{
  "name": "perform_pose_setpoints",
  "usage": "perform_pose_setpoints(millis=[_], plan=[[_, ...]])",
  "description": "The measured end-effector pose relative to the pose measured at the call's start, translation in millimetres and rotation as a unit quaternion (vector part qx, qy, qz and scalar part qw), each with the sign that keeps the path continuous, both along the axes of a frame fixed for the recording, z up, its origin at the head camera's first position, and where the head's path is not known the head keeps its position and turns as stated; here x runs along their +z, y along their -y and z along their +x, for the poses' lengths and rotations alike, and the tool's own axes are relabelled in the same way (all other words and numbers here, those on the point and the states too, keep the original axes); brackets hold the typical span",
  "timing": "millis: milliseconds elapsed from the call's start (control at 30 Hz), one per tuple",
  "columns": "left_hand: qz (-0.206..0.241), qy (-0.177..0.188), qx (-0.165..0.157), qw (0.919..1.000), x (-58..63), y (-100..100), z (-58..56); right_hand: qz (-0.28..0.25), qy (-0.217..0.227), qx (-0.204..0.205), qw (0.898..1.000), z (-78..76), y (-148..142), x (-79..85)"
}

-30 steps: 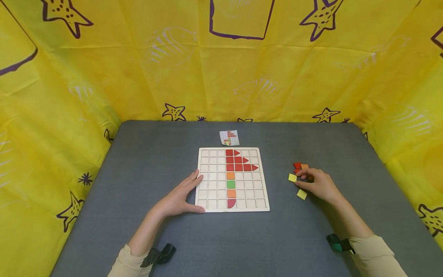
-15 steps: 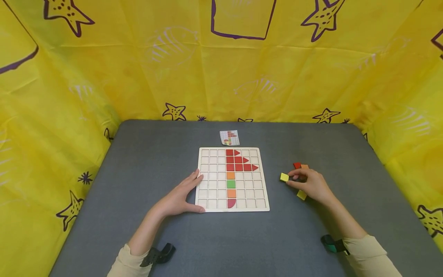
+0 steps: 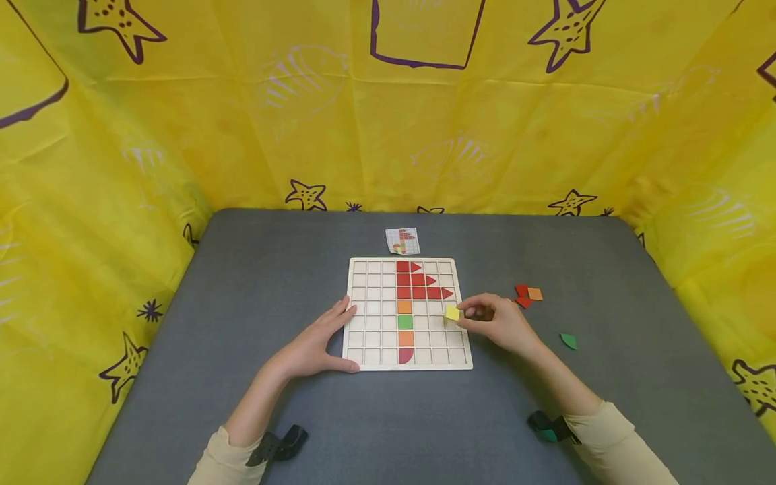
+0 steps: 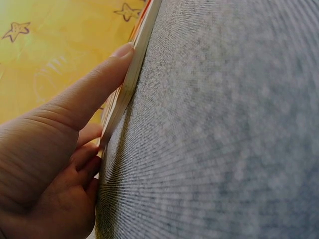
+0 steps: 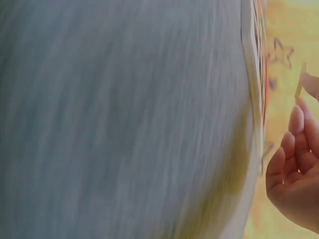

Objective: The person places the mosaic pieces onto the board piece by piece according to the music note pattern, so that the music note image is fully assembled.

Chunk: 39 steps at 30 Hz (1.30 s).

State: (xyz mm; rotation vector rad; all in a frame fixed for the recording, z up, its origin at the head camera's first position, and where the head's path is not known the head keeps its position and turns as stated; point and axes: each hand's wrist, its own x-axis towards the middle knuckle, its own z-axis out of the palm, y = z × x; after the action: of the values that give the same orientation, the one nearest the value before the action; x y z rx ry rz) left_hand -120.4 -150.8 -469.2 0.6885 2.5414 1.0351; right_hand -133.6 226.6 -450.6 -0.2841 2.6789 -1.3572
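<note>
A square wooden grid board [image 3: 366, 323] lies on the table, with red, orange, green and pink tiles in its cells. My left hand [image 3: 312, 347] rests along its left side with fingers spread; the thumb [image 4: 107, 72] touches the board's edge in the left wrist view. Over the right part of the board, my right hand [image 3: 500, 327] pinches a yellow square tile [image 3: 452, 312] between thumb and fingertips. The tile is held above the cells, seen edge-on in the right wrist view.
Behind the board lies a small pattern card [image 3: 403, 240]. Loose red tiles [image 3: 523, 302] and an orange tile [image 3: 535, 294] lie to the right, with a green curved tile [image 3: 568, 341] nearer. A yellow cloth [image 3: 388, 148] surrounds the grey table [image 3: 388, 424].
My right hand has carried the yellow tile left from the loose pieces to over the board. The green curved tile has come into view; the other yellow tile is no longer visible. My left hand stays put.
</note>
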Motion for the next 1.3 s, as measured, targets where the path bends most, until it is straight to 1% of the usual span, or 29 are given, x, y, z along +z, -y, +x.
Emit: perform_pose_setpoints(millis=[200, 333, 467, 567, 667, 767, 933, 1300], plan=[[-0.004, 0.006, -0.001, 1.0000, 0.1, 0.5, -0.3, -0.024, 0.018, 0.042, 0.999, 0.1, 32.6, -3.9], [-0.002, 0.007, -0.003, 1.0000, -0.9, 0.9, -1.0, -0.021, 0.014, 0.071, 0.997, -0.3, 53.3, -5.4], [0.002, 0.002, -0.006, 1.0000, -1.7, 1.3, -1.1, 0.007, -0.012, 0.105, 0.994, -2.3, 70.5, -7.6], [0.006, -0.001, -0.006, 1.0000, -2.4, 1.5, -1.0, 0.036, -0.039, 0.131, 0.990, -3.4, 81.6, -7.4], [0.010, 0.000, -0.006, 0.9999, -2.9, 1.6, -0.7, 0.067, -0.061, 0.148, 0.985, -3.2, 91.0, -5.7], [0.011, 0.004, -0.004, 0.9999, -2.6, 1.4, -0.7, 0.095, -0.080, 0.153, 0.980, -2.3, 97.9, -4.5], [0.007, 0.006, -0.002, 1.0000, -1.2, 1.0, -0.8, 0.130, -0.093, 0.146, 0.976, -1.0, 104.4, -4.0], [0.007, 0.009, -0.002, 0.9999, -0.6, 1.3, -0.1, 0.144, -0.071, 0.140, 0.977, -0.2, 107.6, -4.9]])
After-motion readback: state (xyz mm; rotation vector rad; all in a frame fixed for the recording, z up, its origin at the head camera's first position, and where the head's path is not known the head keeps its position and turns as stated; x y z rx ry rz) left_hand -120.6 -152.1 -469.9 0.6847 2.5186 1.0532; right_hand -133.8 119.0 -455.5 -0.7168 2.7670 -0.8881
